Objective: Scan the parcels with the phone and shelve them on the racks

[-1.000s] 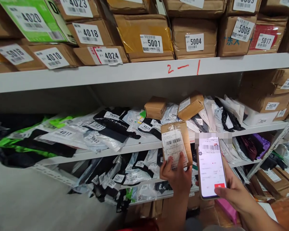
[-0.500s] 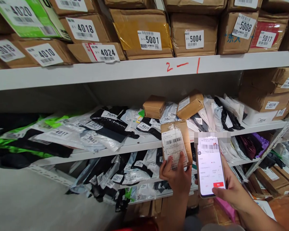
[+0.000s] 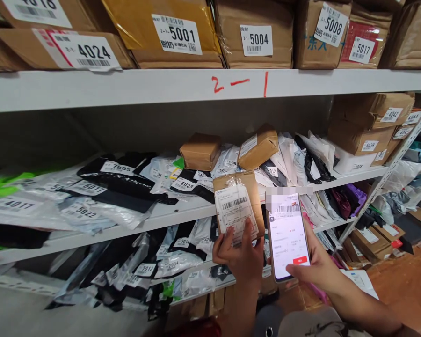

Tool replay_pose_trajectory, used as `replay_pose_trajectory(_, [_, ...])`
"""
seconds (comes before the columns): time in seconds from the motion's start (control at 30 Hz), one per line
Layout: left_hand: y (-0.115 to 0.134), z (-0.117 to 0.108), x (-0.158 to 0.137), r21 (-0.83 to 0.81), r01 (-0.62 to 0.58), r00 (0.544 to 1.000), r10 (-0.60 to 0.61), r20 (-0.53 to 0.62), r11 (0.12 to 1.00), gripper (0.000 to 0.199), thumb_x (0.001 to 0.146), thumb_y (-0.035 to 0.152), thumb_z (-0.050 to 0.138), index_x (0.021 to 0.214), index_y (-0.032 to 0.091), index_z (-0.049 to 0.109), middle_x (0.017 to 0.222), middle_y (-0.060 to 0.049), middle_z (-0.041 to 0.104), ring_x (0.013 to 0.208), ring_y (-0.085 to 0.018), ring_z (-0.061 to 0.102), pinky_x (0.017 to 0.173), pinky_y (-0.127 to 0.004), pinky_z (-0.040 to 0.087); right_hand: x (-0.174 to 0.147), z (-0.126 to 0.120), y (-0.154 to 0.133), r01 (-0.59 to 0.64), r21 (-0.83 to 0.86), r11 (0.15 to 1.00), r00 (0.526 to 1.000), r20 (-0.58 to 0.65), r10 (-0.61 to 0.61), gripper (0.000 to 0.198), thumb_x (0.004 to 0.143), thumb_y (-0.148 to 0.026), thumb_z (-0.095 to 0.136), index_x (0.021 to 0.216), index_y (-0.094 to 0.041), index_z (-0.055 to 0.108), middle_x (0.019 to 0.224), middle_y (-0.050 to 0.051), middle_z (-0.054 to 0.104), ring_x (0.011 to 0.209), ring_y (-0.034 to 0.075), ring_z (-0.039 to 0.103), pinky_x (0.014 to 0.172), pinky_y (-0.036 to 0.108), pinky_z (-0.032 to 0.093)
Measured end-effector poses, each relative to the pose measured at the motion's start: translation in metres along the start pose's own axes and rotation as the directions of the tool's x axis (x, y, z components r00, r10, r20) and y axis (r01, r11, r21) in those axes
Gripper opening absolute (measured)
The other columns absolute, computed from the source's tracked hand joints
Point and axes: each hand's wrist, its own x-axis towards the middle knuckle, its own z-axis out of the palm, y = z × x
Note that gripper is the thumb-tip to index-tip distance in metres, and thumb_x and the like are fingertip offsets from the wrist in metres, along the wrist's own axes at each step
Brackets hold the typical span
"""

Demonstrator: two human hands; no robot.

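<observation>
A small brown cardboard box (image 3: 258, 206) with a white barcode label is gripped from below by my left hand (image 3: 240, 250), its fingers lying over the label's lower part. Close beside it on the right, my right hand (image 3: 310, 267) is closed around a smartphone (image 3: 288, 238). The lit screen faces me, showing a barcode near the top and a red button near the bottom. My right thumb rests on the screen's lower edge, by the red button. Box and phone are apart, both held up in front of the shelves.
A white shelf edge (image 3: 143, 89) marked in red crosses above, with numbered boxes (image 3: 256, 40) on it. Bagged parcels (image 3: 115, 180) lie on the shelf behind my hands, along with two small boxes (image 3: 200, 152). More bags (image 3: 175, 267) fill the lower shelf. Stacked boxes (image 3: 366, 135) stand right.
The view has turned to the right and come closer, so the shelves, box and phone appear further left. Both hands keep the same hold.
</observation>
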Motion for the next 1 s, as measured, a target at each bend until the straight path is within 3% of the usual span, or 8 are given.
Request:
replay_pose_trajectory(0.17, [0.0, 0.002, -0.003, -0.003, 0.013, 1.0, -0.013, -0.004, 1.0, 0.033, 0.078, 0.025, 0.079, 0.108, 0.024, 0.066, 0.123, -0.011, 0.041, 0.121, -0.029, 0.038, 0.094, -0.047, 0.044, 0.001, 0.001, 0.002, 0.006, -0.045, 0.999, 1.0, -0.003, -0.006, 0.11, 0.068, -0.032, 0.091, 0.152, -0.036, 0.021, 0.107, 0.004, 0.069, 0.073, 0.017, 0.069, 0.051, 0.023, 0.059])
replay_pose_trajectory(0.33, [0.001, 0.003, -0.006, 0.005, 0.019, 1.0, -0.019, -0.004, 1.0, 0.032, 0.079, 0.026, 0.078, 0.109, 0.024, 0.067, 0.122, -0.011, 0.043, 0.12, -0.03, 0.04, 0.095, -0.049, 0.044, 0.0, 0.0, -0.001, -0.031, -0.076, 0.997, 0.999, -0.019, 0.029, 0.108, 0.069, -0.032, 0.091, 0.152, -0.039, 0.022, 0.108, 0.003, 0.07, 0.077, 0.019, 0.069, 0.053, 0.026, 0.059])
replay_pose_trajectory(0.5, [0.002, 0.002, -0.005, 0.024, 0.013, 1.0, -0.013, 0.0, 1.0, 0.029, 0.081, 0.027, 0.076, 0.109, 0.023, 0.068, 0.121, -0.013, 0.043, 0.118, -0.03, 0.04, 0.094, -0.048, 0.045, 0.0, -0.002, -0.002, 0.035, -0.116, 0.993, 0.999, -0.008, -0.036, 0.093, 0.071, -0.031, 0.089, 0.147, -0.035, 0.035, 0.106, 0.003, 0.071, 0.098, 0.024, 0.069, 0.076, 0.036, 0.061])
replay_pose_trajectory(0.57, [0.004, 0.001, -0.003, 0.032, 0.013, 1.0, -0.013, 0.008, 0.999, 0.027, 0.082, 0.026, 0.075, 0.108, 0.022, 0.068, 0.121, -0.013, 0.043, 0.119, -0.03, 0.04, 0.093, -0.047, 0.046, 0.001, -0.002, -0.001, 0.045, -0.108, 0.993, 0.999, -0.008, -0.046, 0.09, 0.071, -0.031, 0.09, 0.144, -0.035, 0.038, 0.106, 0.003, 0.071, 0.098, 0.024, 0.069, 0.077, 0.036, 0.061])
replay_pose_trajectory(0.67, [0.005, 0.0, -0.002, 0.043, -0.001, 1.0, 0.0, 0.013, 0.999, 0.028, 0.082, 0.025, 0.075, 0.108, 0.021, 0.067, 0.122, -0.015, 0.043, 0.119, -0.032, 0.038, 0.091, -0.048, 0.046, 0.001, 0.0, -0.002, 0.015, -0.056, 0.998, 1.0, -0.02, -0.016, 0.085, 0.073, -0.034, 0.088, 0.143, -0.034, 0.039, 0.113, 0.006, 0.071, 0.087, 0.023, 0.072, 0.059, 0.031, 0.061])
replay_pose_trajectory(0.77, [0.005, -0.001, -0.001, 0.045, -0.004, 1.0, 0.004, 0.013, 0.999, 0.029, 0.082, 0.024, 0.075, 0.109, 0.021, 0.066, 0.121, -0.015, 0.043, 0.12, -0.032, 0.038, 0.092, -0.048, 0.045, 0.0, 0.003, -0.005, -0.035, -0.013, 0.999, 0.999, -0.038, 0.035, 0.095, 0.075, -0.038, 0.086, 0.15, -0.035, 0.027, 0.119, 0.009, 0.069, 0.079, 0.024, 0.073, 0.046, 0.027, 0.058])
replay_pose_trajectory(0.9, [0.005, 0.001, -0.001, 0.05, -0.007, 1.0, 0.008, -0.003, 0.999, 0.027, 0.082, 0.024, 0.075, 0.107, 0.021, 0.068, 0.12, -0.014, 0.044, 0.119, -0.031, 0.039, 0.091, -0.047, 0.046, 0.0, 0.004, -0.01, -0.087, 0.007, 0.996, 0.995, -0.05, 0.088, 0.108, 0.078, -0.039, 0.083, 0.156, -0.039, 0.008, 0.12, 0.008, 0.069, 0.074, 0.022, 0.074, 0.047, 0.028, 0.06])
replay_pose_trajectory(1.0, [0.006, 0.001, -0.002, 0.052, 0.006, 1.0, -0.006, 0.001, 0.999, 0.025, 0.081, 0.023, 0.076, 0.105, 0.022, 0.07, 0.121, -0.013, 0.043, 0.119, -0.03, 0.04, 0.091, -0.047, 0.047, -0.001, 0.002, -0.009, -0.091, -0.019, 0.996, 0.996, -0.016, 0.091, 0.099, 0.081, -0.041, 0.081, 0.155, -0.039, 0.015, 0.121, 0.009, 0.069, 0.073, 0.023, 0.073, 0.048, 0.03, 0.059])
